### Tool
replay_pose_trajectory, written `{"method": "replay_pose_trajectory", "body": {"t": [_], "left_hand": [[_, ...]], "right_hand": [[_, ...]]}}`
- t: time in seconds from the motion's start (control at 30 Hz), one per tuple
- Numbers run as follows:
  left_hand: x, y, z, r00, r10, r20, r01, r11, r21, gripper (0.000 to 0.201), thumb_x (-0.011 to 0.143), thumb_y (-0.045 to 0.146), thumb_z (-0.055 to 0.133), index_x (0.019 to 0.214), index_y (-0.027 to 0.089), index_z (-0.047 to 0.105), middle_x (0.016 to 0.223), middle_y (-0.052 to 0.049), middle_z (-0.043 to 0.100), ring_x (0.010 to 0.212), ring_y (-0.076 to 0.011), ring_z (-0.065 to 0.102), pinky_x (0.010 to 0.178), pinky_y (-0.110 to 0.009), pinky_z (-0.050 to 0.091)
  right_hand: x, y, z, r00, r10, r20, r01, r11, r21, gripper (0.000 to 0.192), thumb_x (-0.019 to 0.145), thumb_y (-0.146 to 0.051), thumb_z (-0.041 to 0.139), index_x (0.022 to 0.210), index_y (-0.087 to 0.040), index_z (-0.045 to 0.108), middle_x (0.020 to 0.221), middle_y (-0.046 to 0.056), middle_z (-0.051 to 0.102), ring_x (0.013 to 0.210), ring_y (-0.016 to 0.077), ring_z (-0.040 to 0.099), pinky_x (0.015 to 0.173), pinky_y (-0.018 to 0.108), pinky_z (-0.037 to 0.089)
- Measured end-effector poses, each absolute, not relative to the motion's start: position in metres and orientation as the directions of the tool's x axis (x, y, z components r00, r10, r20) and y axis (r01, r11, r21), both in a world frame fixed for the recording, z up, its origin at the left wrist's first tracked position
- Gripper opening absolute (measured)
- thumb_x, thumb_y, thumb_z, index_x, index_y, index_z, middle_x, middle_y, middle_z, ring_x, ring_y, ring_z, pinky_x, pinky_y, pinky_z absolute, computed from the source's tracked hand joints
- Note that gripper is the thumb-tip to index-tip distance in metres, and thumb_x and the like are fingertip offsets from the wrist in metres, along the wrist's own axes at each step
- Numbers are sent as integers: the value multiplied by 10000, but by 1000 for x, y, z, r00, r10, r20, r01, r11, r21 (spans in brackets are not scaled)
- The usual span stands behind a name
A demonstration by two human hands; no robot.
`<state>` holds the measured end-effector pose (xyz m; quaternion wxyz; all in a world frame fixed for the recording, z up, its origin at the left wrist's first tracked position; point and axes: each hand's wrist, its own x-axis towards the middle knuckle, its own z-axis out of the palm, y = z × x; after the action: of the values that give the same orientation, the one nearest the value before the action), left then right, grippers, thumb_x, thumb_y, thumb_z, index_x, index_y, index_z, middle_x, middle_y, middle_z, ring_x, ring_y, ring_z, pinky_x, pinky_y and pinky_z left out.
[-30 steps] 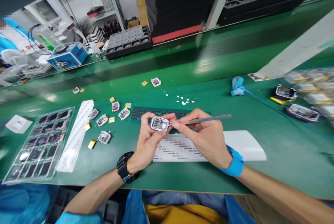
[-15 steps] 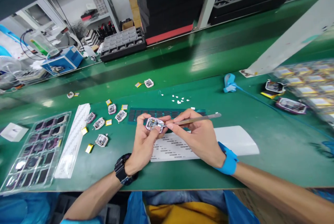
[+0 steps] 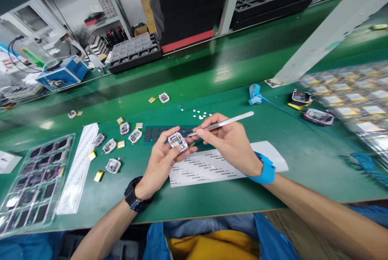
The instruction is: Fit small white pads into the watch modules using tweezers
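Note:
A small watch case with its circuit board showing (image 3: 177, 140) is gripped in my left hand (image 3: 163, 156), thumb over its lower edge. A yellowish bit, perhaps its battery, shows by the fingers on its right side. My right hand (image 3: 228, 141) pinches metal tweezers (image 3: 233, 120), their tips just right of the case; whether they touch it I cannot tell. Beneath both hands lies a white printed sheet (image 3: 206, 167). Partly hidden behind the left fingers is a dark sheet of black strips (image 3: 154, 134). Small white pieces (image 3: 200, 115) are scattered beyond the right hand.
Several open watch cases (image 3: 113, 165) with yellow-edged batteries lie to the left, near a printed strip (image 3: 77, 171) and a clear tray (image 3: 36, 183). On the right are a blue corded strap (image 3: 255, 93), more cases (image 3: 318, 116), a battery tray (image 3: 348, 98) and a slanted post (image 3: 321, 30).
The tweezers' tips have drawn back from the board to its right side, and the handle now tilts up more. My left hand has tipped the case. The whole view has shifted slightly.

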<state>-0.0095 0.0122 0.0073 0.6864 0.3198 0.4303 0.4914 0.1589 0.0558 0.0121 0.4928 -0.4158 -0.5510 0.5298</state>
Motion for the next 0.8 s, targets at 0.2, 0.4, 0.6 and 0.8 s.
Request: {"method": "replay_pose_trajectory", "body": {"t": [0.2,0.4,0.6,0.8], "left_hand": [[-12,10,12,214,952,-218,-411,290,864,572,727,137,696,1257,235,505,1090,-77,732,1021,-260,704,1009,-457,465],[-14,9,14,232,949,-215,-411,296,862,551,724,119,648,1245,238,515,1090,-73,731,985,-265,712,982,-469,474],[-14,11,8,212,946,-244,-365,308,879,430,804,180,632,1206,232,486,1050,-63,724,967,-230,712,934,-413,502],[-9,11,-3,77,962,-261,-297,272,915,434,783,185,687,1141,246,452,1003,-20,683,1032,-199,672,962,-397,483]], "right_hand": [[163,58,13,-172,979,114,-62,105,-993,375,723,-538,758,781,-200,606,762,39,690,683,168,677,590,276,551],[165,59,18,-183,979,91,-73,79,-994,368,736,-538,749,816,-205,615,804,49,721,740,191,708,655,307,576],[174,65,18,-261,964,59,15,65,-998,351,730,-520,750,770,-193,628,706,36,702,698,187,709,582,277,551],[190,81,0,-369,929,-9,213,75,-974,265,722,-421,751,725,-184,630,670,26,703,596,162,658,521,267,497]]}}
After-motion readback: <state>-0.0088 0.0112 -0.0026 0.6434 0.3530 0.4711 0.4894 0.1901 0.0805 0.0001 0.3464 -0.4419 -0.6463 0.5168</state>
